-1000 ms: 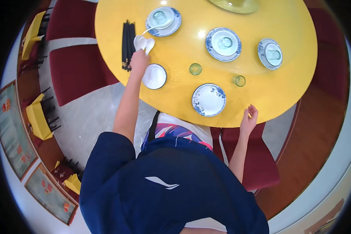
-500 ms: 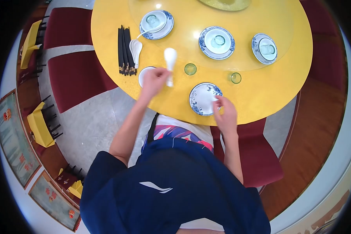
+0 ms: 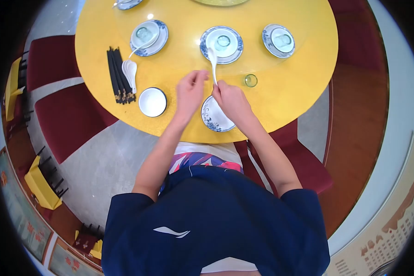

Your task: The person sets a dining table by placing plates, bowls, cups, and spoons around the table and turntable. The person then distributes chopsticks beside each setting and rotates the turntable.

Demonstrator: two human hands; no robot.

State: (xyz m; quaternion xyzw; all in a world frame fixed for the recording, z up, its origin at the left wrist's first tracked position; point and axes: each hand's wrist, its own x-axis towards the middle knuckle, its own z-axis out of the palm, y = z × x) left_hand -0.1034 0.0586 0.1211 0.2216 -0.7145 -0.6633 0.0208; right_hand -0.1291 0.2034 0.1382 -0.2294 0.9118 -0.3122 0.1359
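My right hand [image 3: 233, 100] is closed around the handle of a white soup spoon [image 3: 213, 66]. The spoon points away from me, its bowl overlapping the near rim of a plate in view. Beneath that hand lies a blue-patterned white plate [image 3: 215, 120], partly covered. Just left of the spoon, my left hand [image 3: 191, 93] has its fingers loosely bent and apart, with no spoon in them. A small white bowl [image 3: 152, 102] stands to its left. A green glass cup [image 3: 250, 80] is right of the spoon.
Black chopsticks [image 3: 119, 76] and white spoons [image 3: 129, 73] lie at the left of the yellow table [image 3: 179, 50]. Farther in, several place settings hold plates, bowls and glasses, such as the middle bowl [image 3: 230, 51]. Dark red chairs [image 3: 66, 119] surround the table.
The white spoon has passed from my left hand to my right hand, which moved left over the plate. My left hand now covers the spot where another glass cup stood. The view has shifted.
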